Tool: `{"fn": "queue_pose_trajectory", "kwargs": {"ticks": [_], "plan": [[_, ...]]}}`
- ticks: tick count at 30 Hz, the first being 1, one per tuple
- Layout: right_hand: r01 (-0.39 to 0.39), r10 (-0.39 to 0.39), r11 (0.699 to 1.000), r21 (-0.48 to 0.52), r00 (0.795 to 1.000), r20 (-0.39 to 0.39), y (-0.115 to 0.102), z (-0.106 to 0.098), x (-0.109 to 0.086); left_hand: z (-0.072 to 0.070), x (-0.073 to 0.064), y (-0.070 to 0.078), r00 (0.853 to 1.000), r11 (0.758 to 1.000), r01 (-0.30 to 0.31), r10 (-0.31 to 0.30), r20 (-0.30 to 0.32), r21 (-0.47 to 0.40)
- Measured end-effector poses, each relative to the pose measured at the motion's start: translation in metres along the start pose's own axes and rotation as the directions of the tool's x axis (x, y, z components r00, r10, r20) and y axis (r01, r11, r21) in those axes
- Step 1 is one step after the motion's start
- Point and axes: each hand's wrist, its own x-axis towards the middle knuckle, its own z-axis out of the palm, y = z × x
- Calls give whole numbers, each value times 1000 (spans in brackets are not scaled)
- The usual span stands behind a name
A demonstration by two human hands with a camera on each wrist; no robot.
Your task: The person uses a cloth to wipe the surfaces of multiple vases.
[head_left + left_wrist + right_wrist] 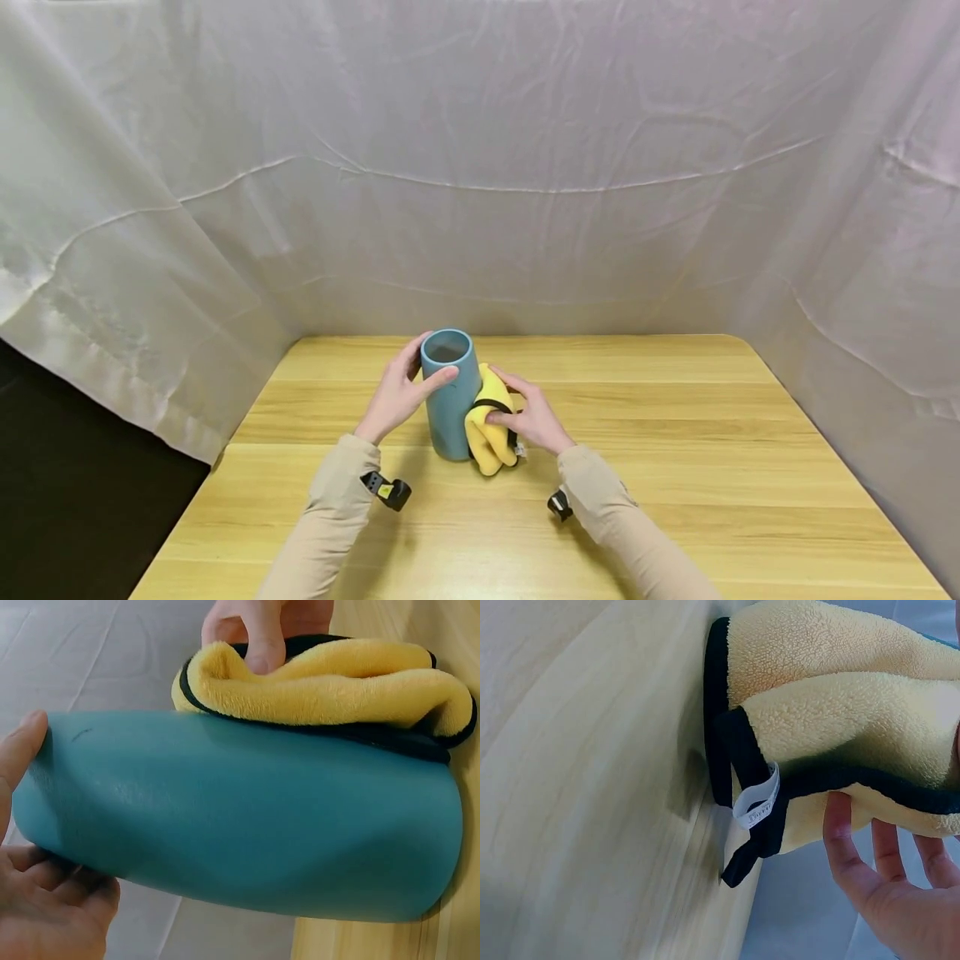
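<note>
A tall blue vase (452, 417) with a round open top stands near the middle of the wooden table. My left hand (399, 395) grips it near the rim, thumb in front and fingers behind. Against the vase's right side lies a folded yellow cloth (491, 437) with black edging. My right hand (538, 419) holds this cloth between thumb and fingers. Seen from the left wrist, the cloth (315, 690) touches the vase (240, 817) along its side, and a small dark mark shows near the rim. A white tag (756, 801) hangs from the cloth's edge in the right wrist view.
The wooden table (675, 467) extends to both sides of the hands. Pale grey curtains (525, 233) enclose its back and sides. A black area (82, 483) lies off the left edge. Each sleeve carries a small black wrist camera (393, 493).
</note>
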Motion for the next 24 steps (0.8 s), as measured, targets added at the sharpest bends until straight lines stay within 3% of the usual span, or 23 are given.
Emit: {"fn": "queue_pose_trajectory", "kwargs": {"ticks": [4, 7, 11, 14, 19, 24], "plan": [[-24, 24, 1000, 11, 1000, -6, 1, 0, 0, 6, -4, 6, 996, 995, 80, -77, -45, 66], [-31, 31, 999, 14, 999, -13, 3, 0, 0, 16, -6, 14, 980, 983, 148, -130, -153, 109], [-5, 6, 1000, 16, 1000, -28, 4, 0, 0, 28, -6, 24, 947, 971, 172, -117, -298, 167], [5, -5, 1000, 19, 999, -34, 4, 1, 0, 34, -4, 29, 929, 964, 173, -93, -359, 199], [-7, 9, 999, 44, 999, -42, 3, 1, -3, 36, -4, 28, 917, 963, 167, -74, -392, 210], [-9, 13, 998, 56, 998, -63, 5, -1, -5, 31, -4, 24, 931, 978, 126, -59, -359, 167]]}}
